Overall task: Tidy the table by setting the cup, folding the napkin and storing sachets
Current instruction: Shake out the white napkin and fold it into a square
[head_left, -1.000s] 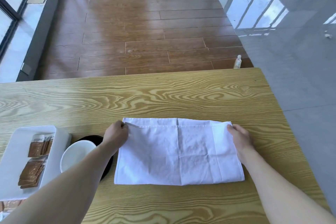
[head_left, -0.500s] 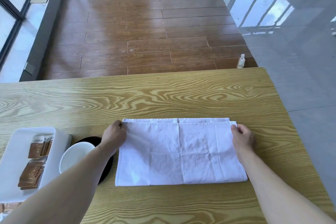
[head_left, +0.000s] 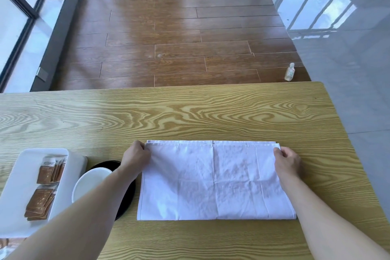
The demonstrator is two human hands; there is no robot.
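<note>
Left hand point(head_left: 137, 155) and right hand point(head_left: 287, 161) each pinch a far corner of the white napkin point(head_left: 215, 181), mid-frame; uneven release could skew the layered far edges.

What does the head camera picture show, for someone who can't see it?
Two bare hands, left hand and right hand, pinch the far corners of a folded white napkin on a wooden table. At left sit a white cup on a black saucer and a white tray of brown sachets.

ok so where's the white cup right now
In the head view the white cup sits on a black saucer at the table's near left, between the white sachet tray and the napkin, partly under the left forearm.
</note>
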